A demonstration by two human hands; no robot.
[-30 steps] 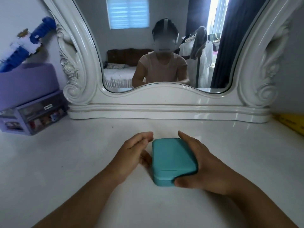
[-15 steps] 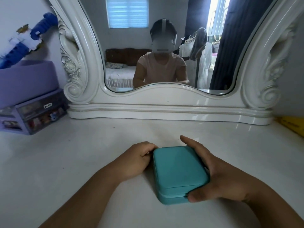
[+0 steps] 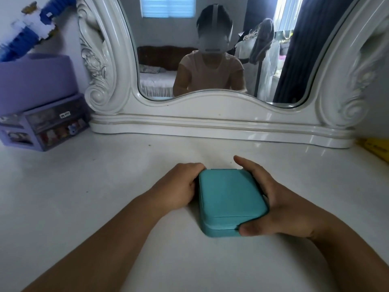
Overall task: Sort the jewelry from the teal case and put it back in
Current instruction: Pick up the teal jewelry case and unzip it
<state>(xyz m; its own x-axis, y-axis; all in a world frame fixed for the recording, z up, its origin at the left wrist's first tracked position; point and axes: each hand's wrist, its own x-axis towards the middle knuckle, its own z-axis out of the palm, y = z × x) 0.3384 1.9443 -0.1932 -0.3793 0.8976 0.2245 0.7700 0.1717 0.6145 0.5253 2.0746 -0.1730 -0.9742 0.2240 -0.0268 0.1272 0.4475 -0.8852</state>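
The fingers (image 3: 250,171) of the right hand (image 3: 282,203) are wrapping the far and right edges of the teal case (image 3: 230,199), thumb pressing its near corner, while the left hand (image 3: 179,186) is curling its fingers against the left side, so both are clamped on it. The closed case is lying on the white bench (image 3: 84,207) before the mirror (image 3: 210,114), with a purple drawer organiser (image 3: 48,127) sitting well apart at far left.

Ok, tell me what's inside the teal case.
Nothing inside shows: the teal case is shut, its lid down, so any jewelry is covered. The left hand and right hand hold its sides on the white tabletop.
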